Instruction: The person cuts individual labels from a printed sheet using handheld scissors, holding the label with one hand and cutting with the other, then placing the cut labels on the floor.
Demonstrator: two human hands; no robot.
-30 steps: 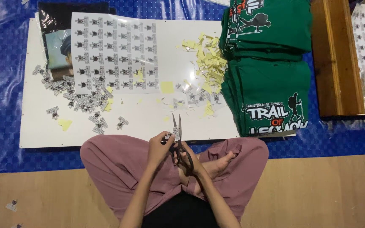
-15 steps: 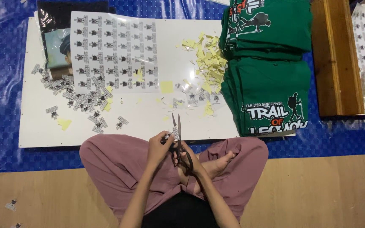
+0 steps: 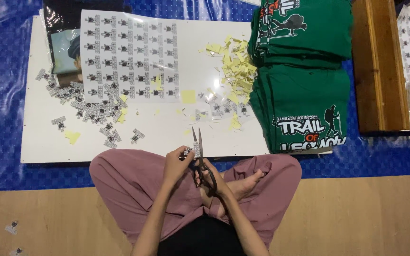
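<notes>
A wooden floor (image 3: 357, 218) fills the bottom of the view, and beyond it a blue plastic sheet (image 3: 1, 95) is spread out with a flat white board (image 3: 167, 132) lying on top. A person sits cross-legged in loose pink trousers (image 3: 129, 185), looking down at both hands over the lap.

The left hand (image 3: 176, 163) pinches a small printed label (image 3: 191, 151) between thumb and fingertips, its grip pressed together on the paper's near edge. The right hand (image 3: 212, 178) has its fingers through the dark handles of a pair of scissors (image 3: 199, 156), which point away from the body; the blades look slightly parted and meet the label just beside the left fingertips.

The label is thin, light and floppy, likely to bend or tear, so it seems best held close to the cutting line, by its margin rather than its print. The scissors are stiff and sharp, best held by the handles.

On the board lie a large sheet of uncut labels (image 3: 129, 57), a heap of cut labels (image 3: 91, 106) to its left, and yellow paper scraps (image 3: 236, 66) to its right. Two stacks of folded green shirts (image 3: 304, 85) lie at the board's right edge, beside a wooden box (image 3: 378, 66).
</notes>
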